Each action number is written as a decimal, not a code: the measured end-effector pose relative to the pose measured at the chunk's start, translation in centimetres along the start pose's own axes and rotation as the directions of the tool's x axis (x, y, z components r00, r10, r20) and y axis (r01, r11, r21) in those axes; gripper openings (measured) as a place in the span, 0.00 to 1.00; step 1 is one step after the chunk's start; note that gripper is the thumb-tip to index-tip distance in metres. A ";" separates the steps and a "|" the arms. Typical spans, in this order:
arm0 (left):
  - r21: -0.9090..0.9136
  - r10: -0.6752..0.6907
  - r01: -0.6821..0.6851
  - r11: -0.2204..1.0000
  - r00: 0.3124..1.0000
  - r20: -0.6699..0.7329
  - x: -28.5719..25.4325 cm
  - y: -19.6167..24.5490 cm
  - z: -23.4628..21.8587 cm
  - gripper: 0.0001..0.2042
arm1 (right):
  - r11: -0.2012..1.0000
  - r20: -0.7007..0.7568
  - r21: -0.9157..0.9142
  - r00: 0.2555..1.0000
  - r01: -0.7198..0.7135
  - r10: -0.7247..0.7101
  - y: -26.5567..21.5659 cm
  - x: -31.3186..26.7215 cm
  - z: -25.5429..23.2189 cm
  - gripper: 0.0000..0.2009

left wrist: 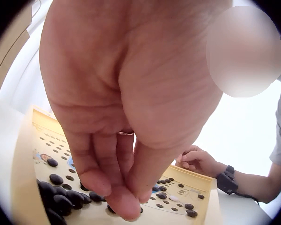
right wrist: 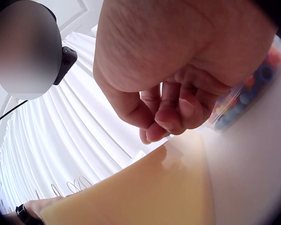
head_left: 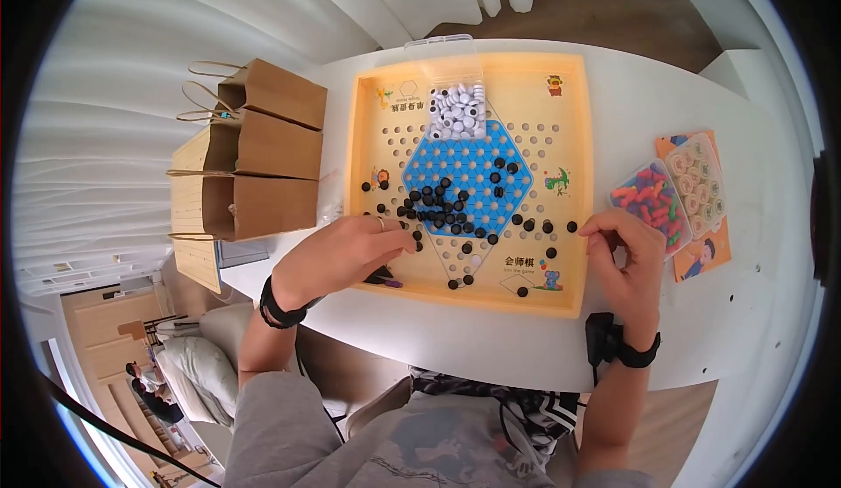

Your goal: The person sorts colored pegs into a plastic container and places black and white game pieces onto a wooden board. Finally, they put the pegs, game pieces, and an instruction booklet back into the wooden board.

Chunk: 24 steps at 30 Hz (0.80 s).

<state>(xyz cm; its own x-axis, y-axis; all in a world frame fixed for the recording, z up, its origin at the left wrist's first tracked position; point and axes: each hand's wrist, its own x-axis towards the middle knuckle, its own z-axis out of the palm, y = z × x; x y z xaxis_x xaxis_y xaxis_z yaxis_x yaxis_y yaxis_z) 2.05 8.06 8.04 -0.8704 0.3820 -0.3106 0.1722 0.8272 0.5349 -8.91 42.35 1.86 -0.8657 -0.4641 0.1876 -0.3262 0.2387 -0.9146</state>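
Left hand (head_left: 342, 253) just beside black pieces (head_left: 449, 218), grip unclear to me.
Where they cluster on the game board (head_left: 523, 85), I'd best pinch singly (rims, lightly); my right hand (head_left: 629, 244) curls loosely, apparently empty.

Downward head view from above, close wrist views along hands (head_left: 343, 253) (head_left: 631, 256), board (head_left: 517, 94) in all, apparently side-on from right wrist.

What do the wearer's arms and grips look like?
Bare forearms, short grey sleeves. Left grip: pale ring on one finger, black left wristband. Right grip: no ring visible; black right wristband with boxy black device and thin dark cable.
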 end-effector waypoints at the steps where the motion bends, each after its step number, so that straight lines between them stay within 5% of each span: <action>1: -0.002 0.015 -0.015 1.000 1.000 0.021 0.2 0.2 0.2 0.08 | 1.000 -0.002 -0.002 1.000 0.005 -0.005 0.0 0.0 0.0 0.06; 5: 0.136 0.057 -0.068 0.988 0.994 0.088 2.1 1.9 0.4 0.10 | 1.000 -0.009 -0.003 1.000 0.014 -0.014 -0.2 0.0 0.1 0.05; 7: 0.285 0.246 -0.257 0.924 0.966 0.074 3.6 2.3 1.1 0.12 | 1.000 -0.015 -0.010 1.000 0.010 -0.010 -0.3 0.0 0.1 0.05; 10: 0.373 0.292 -0.333 0.866 0.943 0.161 5.9 3.4 1.4 0.12 | 1.000 -0.015 0.009 1.000 -0.017 0.017 -0.2 0.0 0.0 0.05; 24: 0.416 0.278 -0.335 0.846 0.941 0.193 6.9 4.6 1.4 0.10 | 0.999 -0.011 0.050 1.000 -0.007 0.008 -0.3 -0.1 -0.2 0.04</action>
<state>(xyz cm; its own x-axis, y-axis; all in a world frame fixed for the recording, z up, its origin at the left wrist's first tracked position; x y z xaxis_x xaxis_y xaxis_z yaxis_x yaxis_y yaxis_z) -2.52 15.06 7.30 -0.6821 0.6688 -0.2958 0.6287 0.7429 0.2297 -8.80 42.52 2.24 -0.8724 -0.4526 0.1846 -0.3007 0.1993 -0.9326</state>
